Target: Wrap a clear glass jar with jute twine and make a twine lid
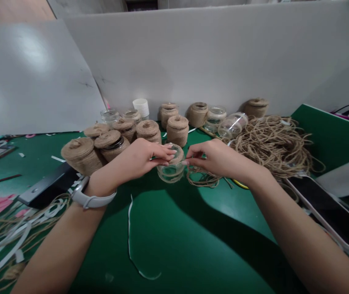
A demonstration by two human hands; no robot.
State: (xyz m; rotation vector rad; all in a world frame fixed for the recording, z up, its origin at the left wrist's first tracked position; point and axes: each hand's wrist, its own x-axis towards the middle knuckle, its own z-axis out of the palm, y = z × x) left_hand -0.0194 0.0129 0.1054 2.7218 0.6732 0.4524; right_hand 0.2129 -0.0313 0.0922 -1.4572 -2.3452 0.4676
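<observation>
Two bare hands meet over a green counter (165,228), at a clear glass jar (171,175) with a band of brown twine around its upper part. The left hand (144,157), wearing a pale wristband (91,201), grips the jar from its left: the fingers (168,152) lie across the upper part, touching it, with the thumb lower on the near side. The right hand (213,155) is at the jar's right edge, its thumb and forefinger closed in a pinch beside the glass; whether a strand lies between them is too small to tell. A small loose coil of twine (203,179) rests on the counter below the right hand.

Behind and to the left stand several twine-covered jars (177,132) with lids. Bare glass jars (215,118) and a stack of white cups (141,107) sit farther back. To the right are a large twine heap (274,145) and a phone (330,210).
</observation>
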